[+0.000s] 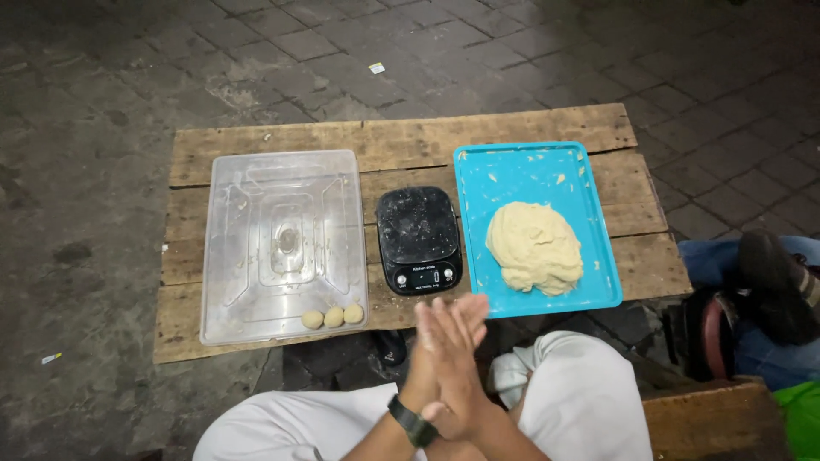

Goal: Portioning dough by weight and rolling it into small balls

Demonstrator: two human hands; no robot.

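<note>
From the head view, we press our left hand (434,341) and right hand (461,354) flat together, just below the black scale (418,239). Right of the scale, a dough mound (535,248) lies on the blue tray (512,166); left, three dough balls (333,317) sit on the clear lid (256,196).

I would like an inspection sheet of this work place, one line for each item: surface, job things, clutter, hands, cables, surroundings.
Surface: low wooden pallet, worn planks, on paving.
Job things: dough lump on blue tray; black kitchen scale in the middle; three dough balls at the near edge of the clear plastic tray.
Clutter: dough crumbs on the blue tray; nothing else seen.
Hands: left hand and right hand pressed palm to palm in front of the scale; whether anything lies between them cannot be told. Wristwatch on the left wrist.
Cables: nothing seen.
Surroundings: dark stone paving; another person's shoe at right.
</note>
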